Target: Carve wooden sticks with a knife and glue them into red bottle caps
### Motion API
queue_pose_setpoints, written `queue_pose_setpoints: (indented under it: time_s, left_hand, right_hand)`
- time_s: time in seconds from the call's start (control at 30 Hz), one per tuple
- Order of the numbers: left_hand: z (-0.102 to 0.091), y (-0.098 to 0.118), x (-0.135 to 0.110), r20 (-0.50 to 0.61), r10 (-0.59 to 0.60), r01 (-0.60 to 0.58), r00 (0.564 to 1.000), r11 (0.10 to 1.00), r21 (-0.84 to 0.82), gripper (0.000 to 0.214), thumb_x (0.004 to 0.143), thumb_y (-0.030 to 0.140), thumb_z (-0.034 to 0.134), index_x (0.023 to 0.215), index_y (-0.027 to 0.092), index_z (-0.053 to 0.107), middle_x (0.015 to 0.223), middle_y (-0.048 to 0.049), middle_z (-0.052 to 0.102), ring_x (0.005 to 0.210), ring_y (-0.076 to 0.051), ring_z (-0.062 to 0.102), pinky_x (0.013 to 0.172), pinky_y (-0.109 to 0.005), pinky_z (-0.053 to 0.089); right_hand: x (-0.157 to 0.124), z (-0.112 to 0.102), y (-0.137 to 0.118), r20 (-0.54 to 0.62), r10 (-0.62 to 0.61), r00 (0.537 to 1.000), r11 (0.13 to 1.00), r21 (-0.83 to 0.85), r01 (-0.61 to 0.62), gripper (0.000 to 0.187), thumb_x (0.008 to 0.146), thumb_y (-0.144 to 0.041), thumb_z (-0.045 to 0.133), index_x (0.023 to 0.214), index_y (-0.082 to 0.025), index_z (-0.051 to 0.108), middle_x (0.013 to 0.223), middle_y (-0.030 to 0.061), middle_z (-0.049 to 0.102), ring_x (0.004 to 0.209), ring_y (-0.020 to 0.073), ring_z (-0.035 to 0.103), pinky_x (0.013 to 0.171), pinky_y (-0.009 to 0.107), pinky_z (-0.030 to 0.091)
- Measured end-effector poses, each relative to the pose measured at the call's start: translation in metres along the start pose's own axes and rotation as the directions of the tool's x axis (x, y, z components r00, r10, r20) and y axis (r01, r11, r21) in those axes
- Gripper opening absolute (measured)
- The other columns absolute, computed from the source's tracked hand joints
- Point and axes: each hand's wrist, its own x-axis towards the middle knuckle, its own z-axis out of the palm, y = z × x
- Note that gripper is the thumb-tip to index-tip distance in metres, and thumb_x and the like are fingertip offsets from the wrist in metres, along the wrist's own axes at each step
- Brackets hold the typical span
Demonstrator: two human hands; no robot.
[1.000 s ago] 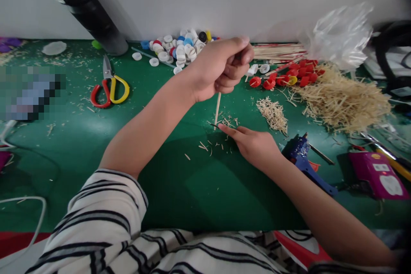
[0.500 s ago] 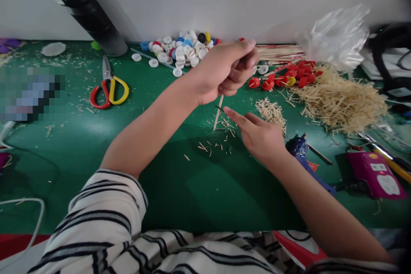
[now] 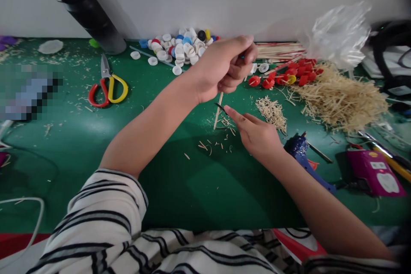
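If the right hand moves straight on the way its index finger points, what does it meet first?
Most likely the wooden stick that the left hand holds roughly upright: the right hand points up-left and its thin dark tool reaches almost to it. With one view, depth is uncertain.

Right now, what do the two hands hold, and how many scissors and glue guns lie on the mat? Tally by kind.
Stick, in the left hand: 1
Small dark blade, pinched in the right hand: 1
Scissors: 1
Glue gun: 1
Total: 4
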Motion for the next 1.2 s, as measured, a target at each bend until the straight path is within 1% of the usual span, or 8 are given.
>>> queue_pose_setpoints:
  time_s: [0.4, 0.7, 0.8, 0.9, 1.0, 1.07, 1.13, 1.2]
  left_hand:
    - [0.002, 0.003, -0.003, -0.026, -0.039, 0.037, 0.999, 0.998, -0.054, 0.044, 0.111, 0.033, 0.037, 0.071, 0.018, 0.047, 0.055, 0.0096, 0.017, 0.043, -0.001, 0.006, 0.043, -0.013, 0.009]
    - [-0.001, 0.006, -0.006, -0.074, -0.034, 0.037, 0.997, 0.999, 0.031, 0.042, 0.109, 0.026, 0.032, 0.07, 0.019, 0.044, 0.055, 0.0089, 0.018, 0.041, -0.002, 0.011, 0.044, -0.016, 0.009]
    - [0.001, 0.008, -0.007, -0.069, -0.026, 0.028, 0.997, 0.999, 0.03, 0.04, 0.108, 0.026, 0.034, 0.071, 0.019, 0.045, 0.055, 0.0095, 0.019, 0.041, -0.002, 0.01, 0.044, -0.017, 0.008]
    - [0.002, 0.008, -0.006, -0.065, -0.051, 0.053, 0.997, 0.998, 0.022, 0.044, 0.111, 0.028, 0.031, 0.07, 0.019, 0.045, 0.053, 0.0087, 0.017, 0.039, -0.002, 0.011, 0.043, -0.016, 0.008]
    - [0.002, 0.008, -0.005, -0.06, -0.071, 0.071, 0.996, 0.997, 0.005, 0.049, 0.113, 0.03, 0.029, 0.068, 0.019, 0.045, 0.053, 0.0079, 0.016, 0.037, -0.002, 0.012, 0.042, -0.015, 0.008]
    - [0.002, 0.008, -0.005, -0.061, -0.07, 0.068, 0.996, 0.997, -0.022, 0.049, 0.112, 0.03, 0.031, 0.068, 0.018, 0.045, 0.053, 0.0079, 0.015, 0.038, -0.002, 0.011, 0.041, -0.014, 0.009]
    - [0.002, 0.008, -0.005, -0.077, -0.084, 0.079, 0.994, 0.995, -0.061, 0.047, 0.112, 0.03, 0.033, 0.068, 0.018, 0.045, 0.053, 0.0082, 0.015, 0.039, -0.002, 0.009, 0.041, -0.013, 0.008]
    - [0.001, 0.007, -0.004, -0.088, -0.094, 0.087, 0.992, 0.993, -0.082, 0.047, 0.112, 0.031, 0.033, 0.068, 0.019, 0.045, 0.053, 0.0082, 0.014, 0.04, -0.002, 0.007, 0.04, -0.013, 0.009]
  right_hand:
    - [-0.006, 0.007, 0.004, 0.0, -0.036, 0.999, 0.999, 0.025, 0.036, 0.062, 0.108, -0.018, 0.036, 0.165, -0.035, 0.053, 0.092, 0.0015, 0.071, 0.065, 0.0116, 0.053, 0.056, 0.023, 0.034]
    - [-0.015, 0.008, -0.005, 0.269, -0.067, 0.961, 0.986, -0.131, 0.105, 0.067, 0.106, -0.018, 0.038, 0.166, -0.045, 0.047, 0.109, 0.0017, 0.079, 0.065, 0.013, 0.056, 0.052, 0.029, 0.021]
    - [-0.013, 0.004, -0.005, 0.248, -0.066, 0.967, 0.99, -0.108, 0.095, 0.063, 0.107, -0.019, 0.038, 0.164, -0.043, 0.051, 0.108, 0.0017, 0.08, 0.067, 0.013, 0.059, 0.052, 0.028, 0.024]
    - [-0.015, -0.011, -0.003, 0.122, -0.069, 0.99, 0.997, -0.029, 0.073, 0.056, 0.11, -0.024, 0.039, 0.159, -0.04, 0.06, 0.105, 0.0013, 0.082, 0.07, 0.0129, 0.065, 0.054, 0.026, 0.032]
    - [-0.024, -0.043, 0.008, -0.089, 0.005, 0.996, 0.997, 0.077, 0.002, 0.048, 0.111, -0.032, 0.045, 0.154, -0.036, 0.066, 0.119, 0.0022, 0.083, 0.083, 0.0136, 0.073, 0.064, 0.025, 0.047]
    - [-0.04, -0.065, 0.023, -0.233, 0.13, 0.964, 0.991, 0.067, -0.117, 0.044, 0.108, -0.038, 0.054, 0.149, -0.034, 0.07, 0.122, 0.003, 0.083, 0.082, 0.015, 0.076, 0.07, 0.027, 0.052]
    - [-0.064, -0.079, 0.043, -0.235, 0.272, 0.933, 0.962, 0.027, -0.273, 0.045, 0.102, -0.048, 0.06, 0.144, -0.035, 0.073, 0.106, 0.0032, 0.085, 0.076, 0.019, 0.076, 0.068, 0.031, 0.053]
    - [-0.095, -0.083, 0.063, -0.153, 0.435, 0.887, 0.891, -0.067, -0.449, 0.047, 0.092, -0.059, 0.067, 0.131, -0.037, 0.078, 0.084, 0.0034, 0.082, 0.064, 0.0239, 0.072, 0.058, 0.035, 0.048]
